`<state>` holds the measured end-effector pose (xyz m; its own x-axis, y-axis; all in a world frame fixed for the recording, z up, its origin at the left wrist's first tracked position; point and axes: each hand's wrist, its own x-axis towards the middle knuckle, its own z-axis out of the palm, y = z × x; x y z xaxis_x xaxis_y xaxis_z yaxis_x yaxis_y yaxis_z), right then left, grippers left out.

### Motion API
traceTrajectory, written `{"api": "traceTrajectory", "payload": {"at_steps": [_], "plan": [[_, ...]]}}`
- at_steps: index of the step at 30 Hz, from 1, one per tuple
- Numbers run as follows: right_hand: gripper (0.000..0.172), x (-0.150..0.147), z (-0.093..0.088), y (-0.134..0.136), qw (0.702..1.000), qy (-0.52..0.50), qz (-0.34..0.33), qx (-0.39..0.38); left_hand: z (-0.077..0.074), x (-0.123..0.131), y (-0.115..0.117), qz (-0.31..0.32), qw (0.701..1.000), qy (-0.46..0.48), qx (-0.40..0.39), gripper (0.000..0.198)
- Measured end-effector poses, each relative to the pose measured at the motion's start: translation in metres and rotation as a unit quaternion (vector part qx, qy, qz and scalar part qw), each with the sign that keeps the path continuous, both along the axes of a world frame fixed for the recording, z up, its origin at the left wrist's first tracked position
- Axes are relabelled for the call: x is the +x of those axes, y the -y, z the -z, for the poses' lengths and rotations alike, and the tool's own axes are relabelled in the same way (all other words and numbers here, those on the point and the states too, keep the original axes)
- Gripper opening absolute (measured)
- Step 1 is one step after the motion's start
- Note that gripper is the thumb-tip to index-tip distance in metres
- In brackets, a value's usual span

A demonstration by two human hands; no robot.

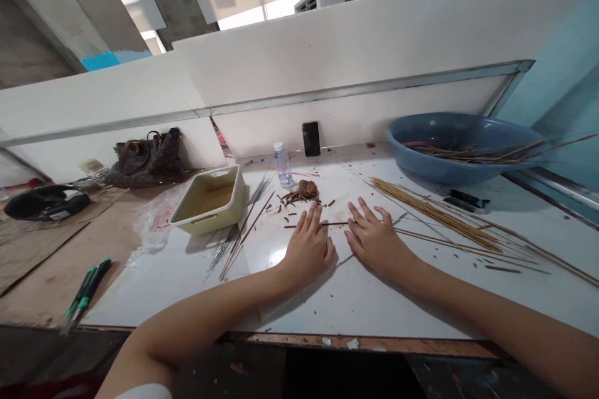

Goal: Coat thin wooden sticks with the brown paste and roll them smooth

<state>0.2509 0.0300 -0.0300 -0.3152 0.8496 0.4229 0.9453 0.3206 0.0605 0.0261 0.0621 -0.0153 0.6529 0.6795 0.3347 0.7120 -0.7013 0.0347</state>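
A thin brown stick (318,224) lies crosswise on the white workbench top (290,302), just beyond the fingertips of both hands, or perhaps partly under them; the view does not settle which. At the far right stands a wide blue plastic basin (421,131), with long, slender brown sticks (472,153) lying in it and poking past its rim. A cream rectangular tray (210,199) sits at the left, its inside stained tan. Nearer the middle, a long bundle of pale bamboo skewers (435,215) fans out to the right, still whole, while a loose sheaf of grey wires (224,240) lies at the left. Ahead of the hands sits a rough brown lump (307,189) of uncertain material, ringed by short, splintery chips (292,197); more fragments dot the surface. The left hand (309,249) and right hand (379,243) both rest palm down, fingers loosely spread and unclenched, with no clear grasp on anything.
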Motion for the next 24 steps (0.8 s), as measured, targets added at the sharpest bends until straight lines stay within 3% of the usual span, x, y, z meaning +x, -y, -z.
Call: {"api": "traceTrajectory", "payload": {"at_steps": [8,14,18,21,24], "plan": [[0.064,0.004,0.014,-0.005,0.997,0.000,0.062,-0.049,0.009,0.000,-0.009,-0.051,0.997,-0.008,-0.062,0.063],[0.058,0.002,0.003,-0.002,0.999,0.005,0.035,-0.036,0.013,-0.001,-0.007,-0.023,1.000,0.001,-0.015,0.061],[0.063,0.004,0.007,-0.005,0.997,0.002,0.051,-0.056,0.016,-0.001,-0.010,-0.041,0.998,-0.010,-0.043,0.064],[0.067,0.005,0.014,-0.008,0.993,-0.007,0.082,-0.086,0.013,0.000,-0.011,-0.062,0.996,-0.012,-0.067,0.066],[0.062,0.003,0.011,-0.005,0.995,-0.014,0.070,-0.070,0.005,0.000,-0.007,-0.038,0.999,-0.006,-0.036,0.060]]}}
